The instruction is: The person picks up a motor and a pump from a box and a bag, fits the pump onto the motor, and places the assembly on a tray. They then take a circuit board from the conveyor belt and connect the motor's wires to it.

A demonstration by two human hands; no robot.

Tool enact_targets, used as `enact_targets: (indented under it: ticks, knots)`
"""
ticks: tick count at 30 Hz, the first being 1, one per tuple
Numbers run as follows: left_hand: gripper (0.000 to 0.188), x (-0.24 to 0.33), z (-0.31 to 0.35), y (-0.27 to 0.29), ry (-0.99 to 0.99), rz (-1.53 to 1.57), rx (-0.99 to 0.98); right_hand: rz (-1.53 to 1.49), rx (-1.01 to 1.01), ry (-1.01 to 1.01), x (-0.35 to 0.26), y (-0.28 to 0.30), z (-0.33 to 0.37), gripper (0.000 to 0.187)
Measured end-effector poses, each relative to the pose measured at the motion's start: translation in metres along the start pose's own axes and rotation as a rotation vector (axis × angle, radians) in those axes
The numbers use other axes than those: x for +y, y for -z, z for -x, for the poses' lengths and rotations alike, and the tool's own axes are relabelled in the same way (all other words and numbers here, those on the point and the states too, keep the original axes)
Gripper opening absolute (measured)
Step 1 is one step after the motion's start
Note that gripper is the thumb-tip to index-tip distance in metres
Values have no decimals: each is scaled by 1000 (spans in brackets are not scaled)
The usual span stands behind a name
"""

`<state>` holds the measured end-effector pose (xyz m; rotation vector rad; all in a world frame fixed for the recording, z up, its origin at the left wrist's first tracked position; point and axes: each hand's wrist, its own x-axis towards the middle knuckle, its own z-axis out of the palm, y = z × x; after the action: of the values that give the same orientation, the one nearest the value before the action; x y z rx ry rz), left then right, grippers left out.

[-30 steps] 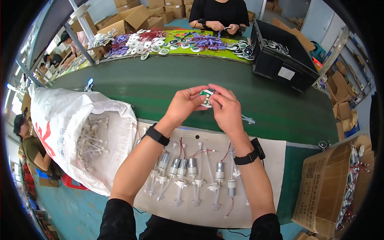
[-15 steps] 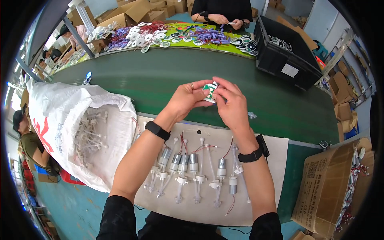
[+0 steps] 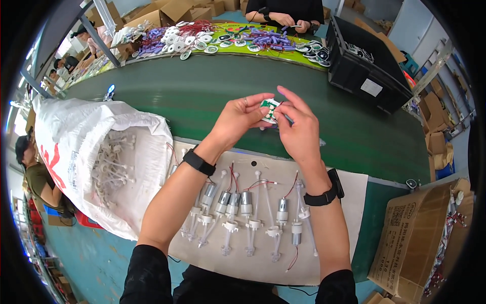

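Both my hands are raised over the green conveyor belt (image 3: 192,96) and meet on one small part. My left hand (image 3: 242,117) and my right hand (image 3: 298,130) pinch a small round white and green circuit board (image 3: 270,108) between their fingertips. Each wrist carries a black band. Below my forearms a row of several small pump motors (image 3: 243,207) with white tubes and red wires lies on a beige sheet (image 3: 349,192).
A big white sack (image 3: 76,152) of white tube parts lies open at the left. A black crate (image 3: 367,68) stands at the back right, a cardboard box (image 3: 420,238) at the lower right. Another person's hands (image 3: 283,20) work across the belt amid round boards and purple parts.
My two hands have stayed together on the small board and shifted only slightly; the view has tilted a little.
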<state>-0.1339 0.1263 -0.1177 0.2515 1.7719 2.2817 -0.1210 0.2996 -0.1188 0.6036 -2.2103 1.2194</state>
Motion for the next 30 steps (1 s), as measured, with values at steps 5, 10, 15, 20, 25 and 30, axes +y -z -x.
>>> enact_targets:
  ticks: [5,10,15,20,25,30]
  knots:
    - [37,0,3,-9,-23,-59,42,21,31,34,0,-2,1,10]
    - [39,-1,7,-14,-45,-33,78,-14,36,27,-2,-3,1,12]
    - [38,4,7,-20,-48,-23,93,-40,66,-10,-4,-1,2,12]
    - [38,9,6,-16,-47,-72,45,-16,61,3,-7,-1,0,13]
    - [38,11,9,-15,-46,-50,55,12,51,12,-10,1,-1,13]
    - [39,25,10,-8,-20,96,-19,-27,26,71,-21,13,-9,9]
